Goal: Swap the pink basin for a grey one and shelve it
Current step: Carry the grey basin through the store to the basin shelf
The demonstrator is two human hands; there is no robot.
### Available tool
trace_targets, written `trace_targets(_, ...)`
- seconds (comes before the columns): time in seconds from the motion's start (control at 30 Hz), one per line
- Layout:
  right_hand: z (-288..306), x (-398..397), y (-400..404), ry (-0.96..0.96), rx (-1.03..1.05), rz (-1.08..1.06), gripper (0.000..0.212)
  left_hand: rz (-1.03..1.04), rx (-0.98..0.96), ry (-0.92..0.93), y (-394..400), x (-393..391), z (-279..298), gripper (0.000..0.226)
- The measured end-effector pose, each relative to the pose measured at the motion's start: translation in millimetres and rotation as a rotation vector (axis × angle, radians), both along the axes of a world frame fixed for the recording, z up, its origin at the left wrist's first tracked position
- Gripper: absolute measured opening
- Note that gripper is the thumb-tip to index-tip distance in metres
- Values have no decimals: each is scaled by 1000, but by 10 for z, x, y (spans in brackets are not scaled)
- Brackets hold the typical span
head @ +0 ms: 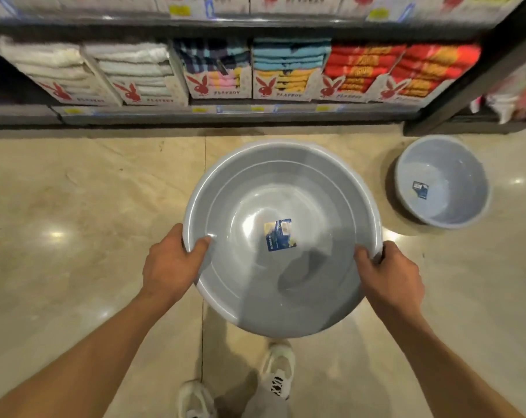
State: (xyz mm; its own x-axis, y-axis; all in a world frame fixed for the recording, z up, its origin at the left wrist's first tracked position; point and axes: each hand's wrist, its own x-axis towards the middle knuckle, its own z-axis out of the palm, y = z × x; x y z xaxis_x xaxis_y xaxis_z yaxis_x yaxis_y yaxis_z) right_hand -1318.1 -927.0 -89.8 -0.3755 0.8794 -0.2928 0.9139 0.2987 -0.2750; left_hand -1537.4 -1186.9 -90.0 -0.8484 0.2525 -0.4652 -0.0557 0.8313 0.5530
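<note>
I hold a large round grey basin in front of me above the floor, its opening facing up and a blue label stuck in its bottom. My left hand grips its left rim, thumb inside. My right hand grips its right rim, thumb inside. A smaller grey basin with a blue label stands on the floor to the right, tilted towards me. No pink basin is in view.
A low shelf runs across the back, packed with boxes of folded towels in white, blue, yellow and red. A dark shelf post stands at the right. The floor is glossy beige tile. My white shoes show below.
</note>
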Motion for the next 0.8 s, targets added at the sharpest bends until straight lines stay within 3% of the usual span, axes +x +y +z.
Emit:
trace_targets(0.13, 309, 312, 365, -31, -32, -53, 39, -98, 1, 21, 514, 101, 327, 36)
trace_targets(0.3, 257, 460, 701, -64, -49, -165, 40, -187, -15, 41, 1093, 118, 301, 23)
trace_targets(0.5, -194, 392, 911, -177, -166, -189, 42, -235, -92, 21, 1374, 18, -199, 27)
trace_targets(0.8, -1153, 152, 1211, -186, -226, -223, 37, -365, -246, 32, 1766, -313, -1224, 35)
